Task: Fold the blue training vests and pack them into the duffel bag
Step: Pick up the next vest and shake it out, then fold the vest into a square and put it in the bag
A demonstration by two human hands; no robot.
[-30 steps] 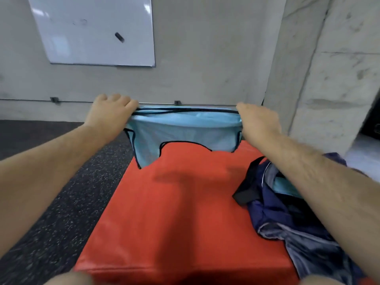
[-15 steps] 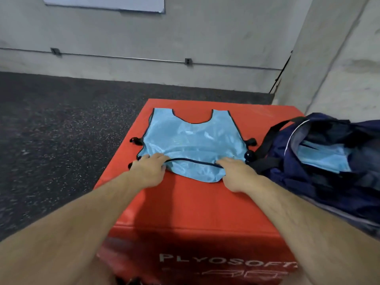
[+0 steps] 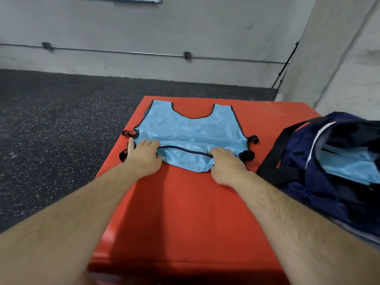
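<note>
A light blue training vest [image 3: 191,132] with black trim lies flat on the red foam box [image 3: 185,212], neck hole pointing away from me. My left hand [image 3: 144,157] presses on the vest's near left corner, fingers spread flat. My right hand [image 3: 226,165] grips the near right hem, fingers curled over the black edge. The navy duffel bag [image 3: 320,167] sits open on the box's right side, with another blue vest [image 3: 353,161] inside it.
Dark speckled rubber flooring [image 3: 51,130] lies left of and behind the box. A grey concrete wall [image 3: 164,27] with a thin conduit stands behind, and a concrete pillar [image 3: 345,58] rises at the right. The bag's black strap [image 3: 275,153] trails onto the box.
A second ago both hands held the vest up in the air. Since then it has been laid flat on the box, and both hands now rest on its near hem.
</note>
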